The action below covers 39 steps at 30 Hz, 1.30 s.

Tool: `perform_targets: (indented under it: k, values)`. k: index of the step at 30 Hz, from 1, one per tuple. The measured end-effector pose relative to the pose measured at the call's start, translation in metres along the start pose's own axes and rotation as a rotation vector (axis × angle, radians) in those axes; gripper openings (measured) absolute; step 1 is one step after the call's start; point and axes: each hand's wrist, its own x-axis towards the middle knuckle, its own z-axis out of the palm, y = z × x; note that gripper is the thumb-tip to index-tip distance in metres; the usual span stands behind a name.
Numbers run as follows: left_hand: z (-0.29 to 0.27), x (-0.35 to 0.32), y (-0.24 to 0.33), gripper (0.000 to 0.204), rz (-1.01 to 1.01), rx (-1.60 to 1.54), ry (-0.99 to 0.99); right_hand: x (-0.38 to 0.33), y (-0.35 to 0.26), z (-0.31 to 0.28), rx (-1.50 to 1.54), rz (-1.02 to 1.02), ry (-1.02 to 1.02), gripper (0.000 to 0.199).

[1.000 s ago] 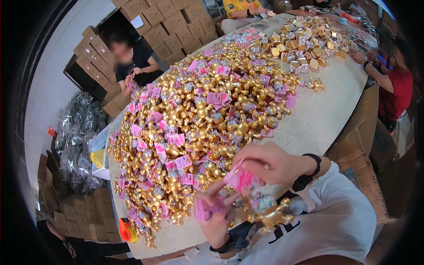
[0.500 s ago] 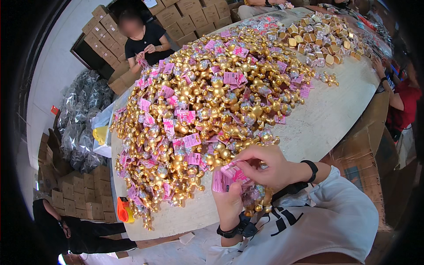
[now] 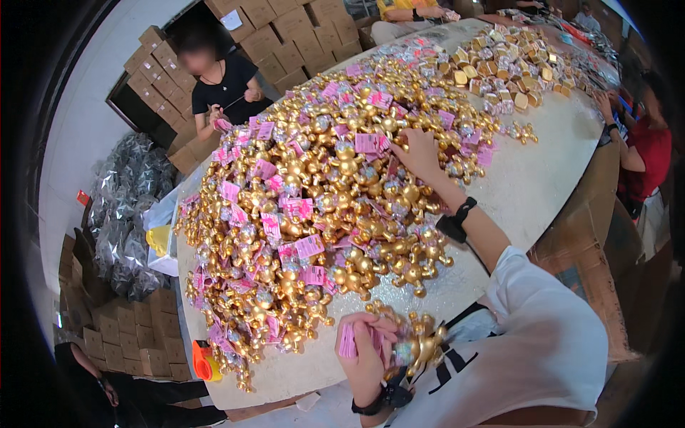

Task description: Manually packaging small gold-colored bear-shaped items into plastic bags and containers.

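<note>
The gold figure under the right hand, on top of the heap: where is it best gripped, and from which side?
Probably by its round head or body, from above. The right hand already reaches down onto the gold figures, which lie tangled, limbs interlocked, with pink tags between them. Only their upper sides are free, so a side approach would likely snag neighbours.

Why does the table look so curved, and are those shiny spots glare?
Head view: the fisheye lens bends the table edge toward the dark rim; bright overhead light glints off the gold figurines; the left hand near the lower edge looks slightly soft; a face at the back is blurred.
</note>
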Motion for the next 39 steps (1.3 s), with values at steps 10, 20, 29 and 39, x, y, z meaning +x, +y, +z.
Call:
perform_targets:
  k: [10,20,29,39]
  values:
    - [-0.008,-0.005,0.003,0.015,0.064,0.049,0.141,0.006,-0.028,0.010,0.289,0.025,0.245,0.018]
    - [0.016,0.007,-0.008,0.065,0.496,0.068,0.047,-0.063,-0.113,-0.208,0.778,-0.298,-0.156,0.017]
    - [0.031,0.022,-0.013,0.067,0.260,0.285,0.053,-0.095,-0.141,-0.194,1.385,0.114,-1.332,0.022]
    - [0.017,0.020,-0.011,0.031,0.002,-0.075,-0.113,0.006,-0.053,0.007,0.155,-0.566,-0.131,0.036]
